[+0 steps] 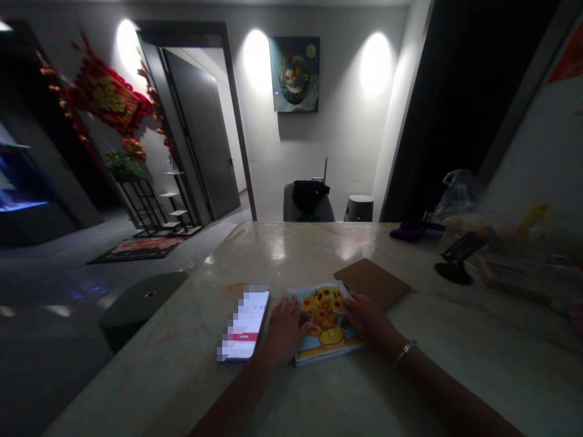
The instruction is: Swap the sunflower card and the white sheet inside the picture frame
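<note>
A square picture of sunflowers in a vase (325,321) lies flat on the pale table (255,400) in front of me. My left hand (288,325) rests on its left edge with the fingers stretched out. From the right, my right hand (365,315) lies on the picture's other edge, fingers extended; a bracelet (404,352) circles that wrist. Left of my left hand is a phone (246,325) with its screen lit and partly blurred. A brown sheet of board (376,282) lies behind the picture, near my right hand.
On the table's right stand a black phone stand (458,261), a purple item (410,230) and a clear plastic bag (460,194). A round dark stool (141,303) stands at the left. Beyond the far edge are a grey suitcase (289,203) and a small stool (359,209).
</note>
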### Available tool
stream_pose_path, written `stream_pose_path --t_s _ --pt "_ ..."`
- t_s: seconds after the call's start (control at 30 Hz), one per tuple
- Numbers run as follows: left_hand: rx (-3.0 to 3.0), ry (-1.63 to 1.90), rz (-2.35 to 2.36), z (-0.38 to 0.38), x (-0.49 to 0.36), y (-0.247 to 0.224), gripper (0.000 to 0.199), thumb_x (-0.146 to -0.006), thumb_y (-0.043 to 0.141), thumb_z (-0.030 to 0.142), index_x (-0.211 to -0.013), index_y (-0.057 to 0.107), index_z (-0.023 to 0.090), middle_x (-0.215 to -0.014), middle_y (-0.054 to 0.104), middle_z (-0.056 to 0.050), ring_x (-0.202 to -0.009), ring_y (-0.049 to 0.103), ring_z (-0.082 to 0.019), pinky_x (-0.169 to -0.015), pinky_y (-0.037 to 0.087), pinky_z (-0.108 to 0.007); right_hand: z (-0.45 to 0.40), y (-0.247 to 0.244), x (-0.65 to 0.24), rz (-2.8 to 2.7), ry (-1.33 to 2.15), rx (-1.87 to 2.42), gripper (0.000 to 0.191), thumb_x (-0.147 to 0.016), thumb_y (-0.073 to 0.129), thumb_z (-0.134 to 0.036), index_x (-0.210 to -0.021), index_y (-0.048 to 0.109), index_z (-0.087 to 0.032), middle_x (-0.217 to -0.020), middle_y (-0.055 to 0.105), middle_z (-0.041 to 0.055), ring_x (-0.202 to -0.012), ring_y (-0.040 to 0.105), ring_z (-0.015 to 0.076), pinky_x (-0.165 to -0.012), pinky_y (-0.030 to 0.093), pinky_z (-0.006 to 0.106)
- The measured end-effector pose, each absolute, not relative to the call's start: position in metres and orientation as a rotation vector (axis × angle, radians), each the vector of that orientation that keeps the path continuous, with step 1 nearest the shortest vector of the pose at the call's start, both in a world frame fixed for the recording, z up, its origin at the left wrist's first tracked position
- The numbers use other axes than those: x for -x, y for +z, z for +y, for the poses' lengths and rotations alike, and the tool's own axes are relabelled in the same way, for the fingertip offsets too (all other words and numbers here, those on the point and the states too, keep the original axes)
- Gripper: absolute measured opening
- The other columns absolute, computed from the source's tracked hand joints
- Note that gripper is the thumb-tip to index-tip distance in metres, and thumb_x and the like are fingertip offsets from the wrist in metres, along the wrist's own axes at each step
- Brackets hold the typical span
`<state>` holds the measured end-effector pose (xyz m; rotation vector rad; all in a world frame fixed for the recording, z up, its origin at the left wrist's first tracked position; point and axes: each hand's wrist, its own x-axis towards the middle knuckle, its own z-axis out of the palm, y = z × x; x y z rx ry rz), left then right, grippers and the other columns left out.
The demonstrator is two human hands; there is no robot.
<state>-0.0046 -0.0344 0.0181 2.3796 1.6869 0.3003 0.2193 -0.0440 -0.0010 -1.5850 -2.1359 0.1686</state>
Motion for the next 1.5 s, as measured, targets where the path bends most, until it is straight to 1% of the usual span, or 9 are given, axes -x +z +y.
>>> stream_pose_path --t_s 0.17,0.3,0.43,0.77,0.93,1.07,1.17,1.37,1.5 --pt "-2.403 0.322 1.677 -0.033 0.005 0.015 0.055 -0.078 0.043 0.042 -0.125 0.040 0.014 -0.136 0.033 -0.011 -0.128 0.020 -0.029 -0.103 0.018 -0.045 -0.047 0.002 -0.217 -2.237 0.150 1.524 0.036 -0.080 0.047 -0.034 -0.111 0.055 -0.018 -0.115 0.057 0.0121 -0.118 0.040 0.0275 -0.099 0.029 0.044" --pt "-2.417 0.311 1.659 -0.033 0.005 0.015 0.055 -0.080 0.041 0.041 -0.126 0.039 0.012 -0.136 0.032 -0.012 -0.129 0.018 -0.028 -0.103 0.016 -0.044 -0.050 0.001 -0.215 -2.245 0.116 1.482 0.037 -0.080 0.047 -0.036 -0.112 0.054 -0.020 -0.118 0.055 0.0112 -0.120 0.038 0.0271 -0.101 0.025 0.046" --pt "-2.411 0.325 1.633 -0.034 0.003 0.016 0.055 -0.080 0.041 0.042 -0.126 0.039 0.014 -0.136 0.033 -0.012 -0.129 0.018 -0.027 -0.103 0.017 -0.044 -0.053 0.001 -0.208 -2.285 0.179 1.434 0.042 -0.080 0.046 -0.039 -0.116 0.051 -0.017 -0.121 0.052 0.0131 -0.121 0.035 0.0286 -0.101 0.024 0.047" --pt "-2.397 0.339 1.633 -0.036 0.003 0.019 0.055 -0.080 0.041 0.039 -0.128 0.035 0.013 -0.137 0.031 -0.012 -0.129 0.017 -0.028 -0.103 0.017 -0.045 -0.065 0.010 -0.203 -2.342 0.477 1.316 0.065 -0.080 0.041 -0.049 -0.131 0.031 -0.012 -0.135 0.034 0.0165 -0.127 0.024 0.0286 -0.104 0.018 0.046" --pt "-2.431 0.262 1.641 -0.035 0.003 0.020 0.057 -0.081 0.036 0.042 -0.129 0.032 0.013 -0.139 0.029 -0.011 -0.130 0.014 -0.027 -0.104 0.015 -0.045 -0.068 0.018 -0.199 -2.305 0.605 1.190 0.079 -0.072 0.053 -0.051 -0.135 0.020 -0.016 -0.135 0.034 0.0144 -0.123 0.030 0.0287 -0.101 0.023 0.046" --pt "-2.428 0.227 1.642 -0.033 0.003 0.019 0.058 -0.081 0.036 0.041 -0.130 0.030 0.012 -0.140 0.026 -0.012 -0.130 0.011 -0.026 -0.105 0.014 -0.045 -0.069 0.013 -0.195 -2.322 0.634 1.089 0.092 -0.065 0.063 -0.046 -0.136 0.014 -0.017 -0.136 0.032 0.0140 -0.121 0.033 0.0285 -0.099 0.028 0.044" --pt "-2.439 0.242 1.629 -0.032 0.004 0.018 0.057 -0.081 0.035 0.041 -0.131 0.030 0.012 -0.140 0.026 -0.011 -0.130 0.012 -0.026 -0.105 0.013 -0.044 -0.069 0.009 -0.192 -2.317 0.595 1.063 0.087 -0.067 0.063 -0.038 -0.136 0.015 -0.019 -0.137 0.032 0.0125 -0.123 0.032 0.0270 -0.100 0.028 0.043" --pt "-2.424 0.269 1.621 -0.031 0.004 0.019 0.053 -0.082 0.034 0.041 -0.129 0.033 0.016 -0.138 0.031 -0.010 -0.129 0.017 -0.026 -0.103 0.015 -0.046 -0.071 0.015 -0.192 -2.261 0.589 1.114 0.064 -0.072 0.057 -0.023 -0.131 0.032 -0.020 -0.132 0.041 0.0107 -0.119 0.039 0.0237 -0.098 0.032 0.039" --pt "-2.427 0.413 1.640 -0.028 0.004 0.017 0.047 -0.085 0.031 0.039 -0.126 0.038 0.018 -0.133 0.039 -0.010 -0.126 0.026 -0.025 -0.101 0.020 -0.045 -0.069 0.018 -0.195 -2.086 0.663 1.166 0.049 -0.079 0.048 -0.031 -0.127 0.039 -0.023 -0.125 0.049 0.0087 -0.111 0.049 0.0236 -0.093 0.037 0.039"
